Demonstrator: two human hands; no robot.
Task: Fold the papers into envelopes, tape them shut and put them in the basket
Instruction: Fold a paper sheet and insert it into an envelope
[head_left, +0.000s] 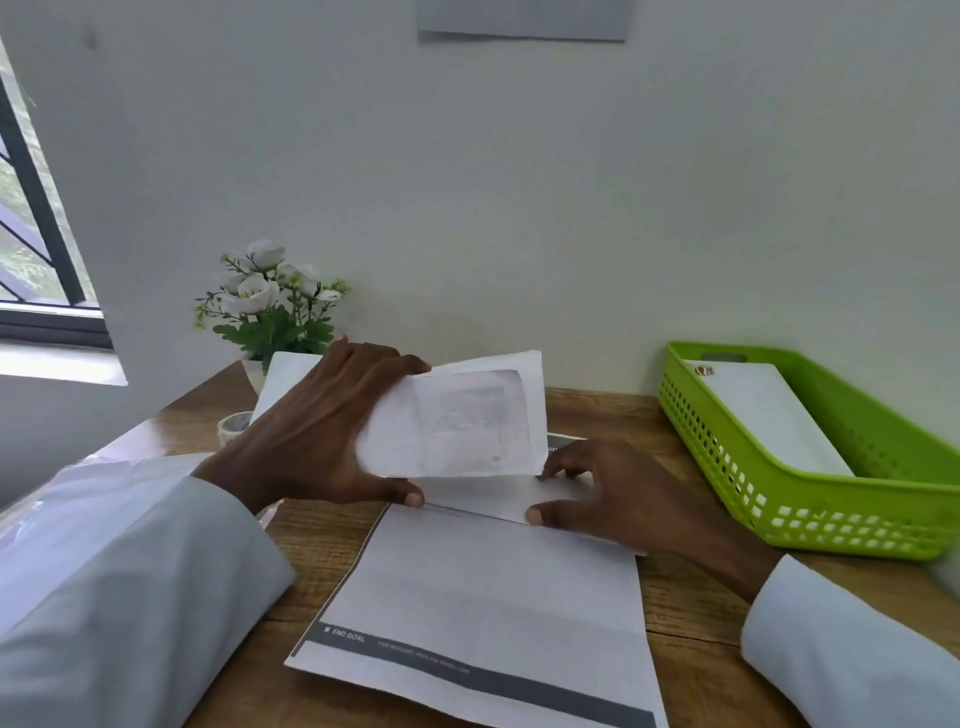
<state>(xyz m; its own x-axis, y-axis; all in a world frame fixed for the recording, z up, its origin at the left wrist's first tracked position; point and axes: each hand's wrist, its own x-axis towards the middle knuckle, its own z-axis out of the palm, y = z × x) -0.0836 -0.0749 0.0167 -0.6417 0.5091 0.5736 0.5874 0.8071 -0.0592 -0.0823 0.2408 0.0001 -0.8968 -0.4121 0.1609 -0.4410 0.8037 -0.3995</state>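
Paper (483, 587) is being folded on the table (691, 613), its far flap (457, 421) being curled toward the person by the left hand (317, 431), pinched between thumb and fingers, while the crease running left-right is being pinned by the right hand (608, 493), fingers spread flat.

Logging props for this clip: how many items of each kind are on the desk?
Paper being folded: 1
Printed sheet lying flat: 1
Green basket: 1
White envelope in the basket: 1
Tape roll: 1
Potted flowers: 1
Total: 6
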